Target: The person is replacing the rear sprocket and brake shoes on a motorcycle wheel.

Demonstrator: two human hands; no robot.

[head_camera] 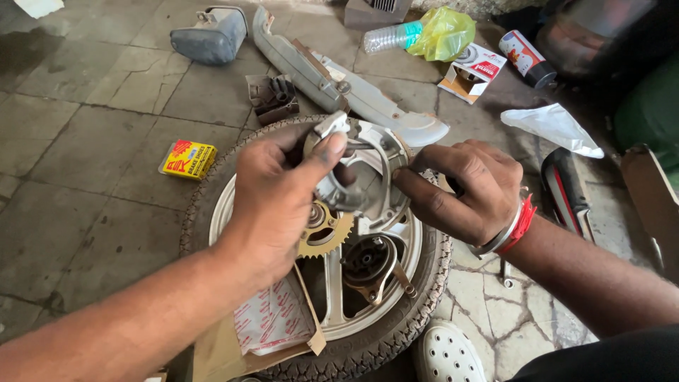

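In the middle of the frame we hold a silver brake plate [357, 173] above a motorcycle wheel [382, 311] that lies flat on the stone floor [92, 141]. Our left hand [272, 194] grasps the plate from its left side, fingers wrapped round the edge and the thumb pressed over the top near a small lever. Our right hand [460, 187], coming from the right of the frame, pinches the plate's right rim between thumb and forefinger; the other fingers are curled in. A metal bangle and red thread [513, 230] circle that wrist.

Just below the left hand, a gold sprocket [329, 237] sits at the wheel's hub, and beside it, lower centre, lies a dark round part with a bent arm [371, 265]. A brown paper wrapper with a printed plastic bag [272, 322] rests on the wheel's lower left.

To the left of the wheel lies a small yellow box [187, 159]. In the upper part of the frame we see a grey chain cover [332, 78], a grey side panel [212, 34], a plastic bottle [389, 37] and a yellow-green bag [444, 32]. A white perforated shoe [445, 354] shows at the bottom edge.
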